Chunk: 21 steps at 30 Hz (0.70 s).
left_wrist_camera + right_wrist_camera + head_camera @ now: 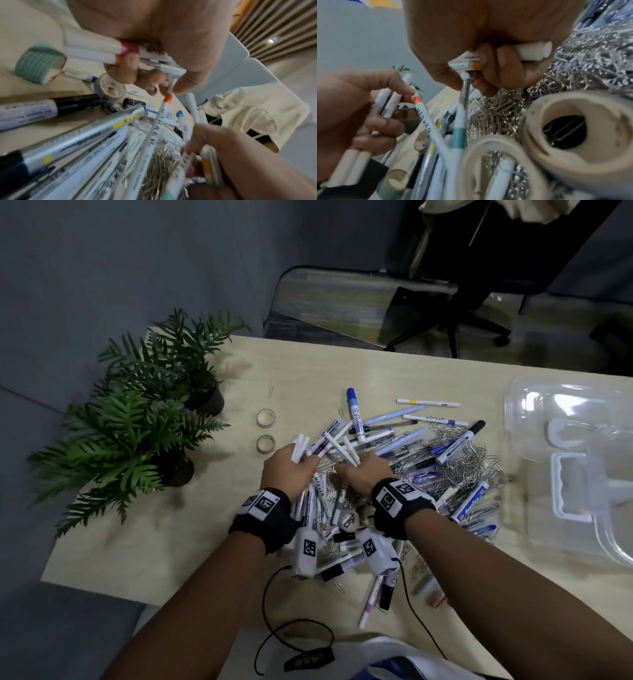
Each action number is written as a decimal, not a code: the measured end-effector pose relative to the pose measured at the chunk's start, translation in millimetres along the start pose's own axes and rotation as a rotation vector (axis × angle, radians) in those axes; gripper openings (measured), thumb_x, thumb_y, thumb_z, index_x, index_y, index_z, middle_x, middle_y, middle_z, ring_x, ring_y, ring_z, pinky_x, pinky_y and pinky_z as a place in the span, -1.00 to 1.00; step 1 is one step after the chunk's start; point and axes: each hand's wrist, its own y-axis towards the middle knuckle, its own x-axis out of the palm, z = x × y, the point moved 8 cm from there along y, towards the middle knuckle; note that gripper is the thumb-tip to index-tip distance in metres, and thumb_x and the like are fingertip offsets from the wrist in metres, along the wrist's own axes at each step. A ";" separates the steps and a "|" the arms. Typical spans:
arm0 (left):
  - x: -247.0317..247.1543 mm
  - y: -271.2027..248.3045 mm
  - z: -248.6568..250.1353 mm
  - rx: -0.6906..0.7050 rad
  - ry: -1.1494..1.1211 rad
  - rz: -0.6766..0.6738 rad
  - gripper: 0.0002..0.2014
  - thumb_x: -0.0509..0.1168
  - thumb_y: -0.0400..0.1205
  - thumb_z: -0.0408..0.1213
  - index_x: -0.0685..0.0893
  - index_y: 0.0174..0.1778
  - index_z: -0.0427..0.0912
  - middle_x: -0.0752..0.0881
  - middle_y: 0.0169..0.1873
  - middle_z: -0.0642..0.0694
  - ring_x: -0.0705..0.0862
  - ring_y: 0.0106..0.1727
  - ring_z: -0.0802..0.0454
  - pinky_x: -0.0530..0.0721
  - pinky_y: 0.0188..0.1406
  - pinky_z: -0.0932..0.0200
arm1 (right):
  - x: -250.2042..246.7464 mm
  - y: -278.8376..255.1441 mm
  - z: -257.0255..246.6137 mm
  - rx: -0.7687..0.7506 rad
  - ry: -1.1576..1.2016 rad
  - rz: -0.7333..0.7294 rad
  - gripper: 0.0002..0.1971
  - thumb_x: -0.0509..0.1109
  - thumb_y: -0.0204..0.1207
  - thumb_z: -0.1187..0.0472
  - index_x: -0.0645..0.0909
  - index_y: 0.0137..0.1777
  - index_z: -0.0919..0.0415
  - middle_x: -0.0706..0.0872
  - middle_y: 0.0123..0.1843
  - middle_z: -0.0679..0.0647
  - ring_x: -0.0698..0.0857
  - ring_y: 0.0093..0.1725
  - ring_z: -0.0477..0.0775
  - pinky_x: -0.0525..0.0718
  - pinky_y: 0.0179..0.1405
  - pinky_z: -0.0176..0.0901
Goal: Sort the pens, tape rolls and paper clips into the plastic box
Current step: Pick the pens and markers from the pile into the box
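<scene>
On the pale wood worktop [191, 542] there's a big messy heap of pens [394, 440] tangled with shiny wire clips [469, 467], and both my hands are buried in it. My left hand [287, 467] has its fingers [126, 70] wrapped around a bunch of slim white markers [92, 52], thumb and forefinger also pinching an orange-banded marker [167, 100] by its cap end. My right hand [366, 470] is curled round a few more white pens [534, 52], with a teal-banded pen [459, 121] nipped at the tip. Cardboard-cored tape rolls [578, 129] sit right under my wrists, two more rolls [265, 430] lie apart near the potted ferns [137, 422]. The clear plastic box [575, 460] sits off to the right, glossy and see-through.
</scene>
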 end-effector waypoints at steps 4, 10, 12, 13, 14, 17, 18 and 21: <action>-7.4 7.3 4.1 0.023 -0.178 0.020 -0.85 0.30 0.51 -0.19 0.67 -0.24 -0.21 0.74 -0.42 -0.13 0.59 -0.51 -0.04 0.56 -0.46 0.17 | -12.9 -4.4 -0.9 -0.031 0.134 0.023 -0.71 0.39 0.60 -0.05 0.54 -0.01 0.19 0.64 -0.24 0.02 0.60 -0.36 -0.05 0.45 -0.59 -0.31; -7.7 32.3 17.1 0.034 -0.165 0.035 -0.88 0.26 0.54 -0.20 0.65 -0.11 -0.12 0.81 -0.37 0.00 0.75 -0.28 -0.02 0.65 -0.25 0.14 | -34.7 -0.6 -5.6 -0.057 0.306 0.139 -0.74 0.39 0.57 0.09 0.61 0.19 0.18 0.79 -0.12 0.14 0.81 -0.22 0.19 0.82 -0.29 0.05; -3.6 41.0 23.4 0.061 -0.053 0.023 -0.89 0.26 0.56 -0.14 0.64 -0.15 -0.07 0.78 -0.34 -0.02 0.73 -0.23 -0.04 0.57 -0.31 0.18 | -42.7 2.1 -4.7 -0.063 0.312 0.171 -0.74 0.37 0.60 0.13 0.55 0.23 0.21 0.76 -0.08 0.14 0.80 -0.28 0.16 0.77 -0.42 -0.10; -1.7 45.3 27.6 0.083 0.023 0.022 -0.87 0.26 0.57 -0.12 0.61 -0.20 -0.08 0.73 -0.36 -0.02 0.69 -0.25 -0.08 0.49 -0.38 0.18 | -46.1 3.9 -4.1 -0.070 0.288 0.179 -0.76 0.36 0.62 0.15 0.51 0.21 0.22 0.73 -0.08 0.13 0.78 -0.34 0.12 0.70 -0.53 -0.20; 0.1 49.3 32.2 0.104 0.097 0.025 -0.82 0.26 0.58 -0.09 0.57 -0.26 -0.09 0.67 -0.39 -0.03 0.64 -0.28 -0.12 0.43 -0.43 0.16 | -49.3 5.9 -3.9 -0.079 0.252 0.186 -0.76 0.37 0.62 0.15 0.47 0.19 0.22 0.71 -0.09 0.11 0.76 -0.36 0.09 0.66 -0.57 -0.24; 8.1 62.9 41.7 0.141 0.238 0.005 -0.71 0.22 0.62 -0.03 0.50 -0.32 -0.13 0.61 -0.39 -0.11 0.61 -0.27 -0.25 0.41 -0.37 0.08 | -55.5 13.1 -0.2 -0.079 0.132 0.209 -0.70 0.38 0.61 0.16 0.44 0.26 0.23 0.70 -0.03 0.17 0.73 -0.16 0.20 0.78 -0.20 0.03; 10.1 66.5 44.6 0.145 0.265 -0.008 -0.70 0.21 0.63 -0.02 0.49 -0.33 -0.13 0.60 -0.38 -0.12 0.61 -0.25 -0.27 0.39 -0.34 0.08 | -56.7 15.9 1.8 -0.075 0.114 0.215 -0.69 0.36 0.63 0.17 0.46 0.30 0.25 0.70 -0.01 0.19 0.73 -0.11 0.23 0.77 -0.13 0.08; 12.9 73.4 52.9 0.179 0.320 -0.027 -0.69 0.20 0.68 -0.05 0.50 -0.31 -0.16 0.58 -0.38 -0.13 0.57 -0.25 -0.26 0.36 -0.31 0.09 | -60.3 22.5 5.3 -0.078 0.066 0.233 -0.70 0.29 0.70 0.13 0.53 0.30 0.32 0.72 0.03 0.25 0.73 -0.07 0.25 0.71 -0.17 0.00</action>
